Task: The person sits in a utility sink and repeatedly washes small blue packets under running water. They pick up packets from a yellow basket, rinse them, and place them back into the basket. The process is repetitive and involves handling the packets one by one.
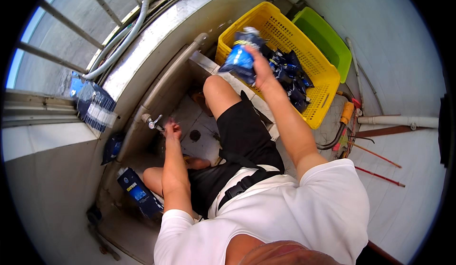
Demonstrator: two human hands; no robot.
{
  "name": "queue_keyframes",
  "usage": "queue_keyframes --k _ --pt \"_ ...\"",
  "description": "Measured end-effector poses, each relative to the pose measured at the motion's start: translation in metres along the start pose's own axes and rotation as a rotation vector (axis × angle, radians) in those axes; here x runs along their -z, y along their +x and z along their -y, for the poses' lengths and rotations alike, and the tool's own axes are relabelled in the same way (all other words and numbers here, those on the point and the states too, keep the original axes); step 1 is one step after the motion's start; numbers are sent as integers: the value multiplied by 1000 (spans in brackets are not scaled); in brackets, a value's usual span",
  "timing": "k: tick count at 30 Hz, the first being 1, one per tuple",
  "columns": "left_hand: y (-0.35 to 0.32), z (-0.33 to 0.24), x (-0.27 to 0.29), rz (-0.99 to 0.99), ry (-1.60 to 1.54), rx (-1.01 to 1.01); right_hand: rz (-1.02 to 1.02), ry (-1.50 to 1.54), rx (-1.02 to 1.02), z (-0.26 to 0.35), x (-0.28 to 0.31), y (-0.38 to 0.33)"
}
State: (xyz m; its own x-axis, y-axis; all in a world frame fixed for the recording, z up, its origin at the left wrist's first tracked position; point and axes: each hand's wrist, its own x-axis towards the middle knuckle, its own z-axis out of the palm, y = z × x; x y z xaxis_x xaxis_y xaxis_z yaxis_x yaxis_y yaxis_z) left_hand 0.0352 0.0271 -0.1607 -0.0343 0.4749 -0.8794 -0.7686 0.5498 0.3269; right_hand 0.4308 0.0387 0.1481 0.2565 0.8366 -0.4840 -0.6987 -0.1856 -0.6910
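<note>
My right hand (260, 70) grips a dark blue packet (240, 58) with a lighter blue patch and a pale, crumpled top, slightly blurred. It is held over the near left side of a yellow plastic basket (324, 104). Inside the basket lie several dark blue packets (289, 70). Beside a metal tap (154, 123) on the wall pipe is my left hand (173, 130). Its fingers are loosely bent and apart, somewhat blurred, with nothing visible in them. Whether the hand touches the tap, I cannot tell.
A green basin (327, 41) stands behind the basket. Blue packets lie bundled on the ledge (96, 107); a large dark blue packet (140, 191) stands by my left leg. A floor drain (194, 135) shows between my feet. At right are pipes (399, 121) and thin red sticks (380, 176).
</note>
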Motion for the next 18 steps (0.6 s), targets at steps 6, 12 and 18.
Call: queue_keyframes --k 6,12,18 --pt "-25 39 -63 294 -526 -8 -626 -2 -137 99 224 70" --pt "-52 4 10 7 -50 -158 -275 -332 525 -29 61 8" --pt "-124 -8 -26 -195 253 -303 178 -585 -412 -255 -45 -12"
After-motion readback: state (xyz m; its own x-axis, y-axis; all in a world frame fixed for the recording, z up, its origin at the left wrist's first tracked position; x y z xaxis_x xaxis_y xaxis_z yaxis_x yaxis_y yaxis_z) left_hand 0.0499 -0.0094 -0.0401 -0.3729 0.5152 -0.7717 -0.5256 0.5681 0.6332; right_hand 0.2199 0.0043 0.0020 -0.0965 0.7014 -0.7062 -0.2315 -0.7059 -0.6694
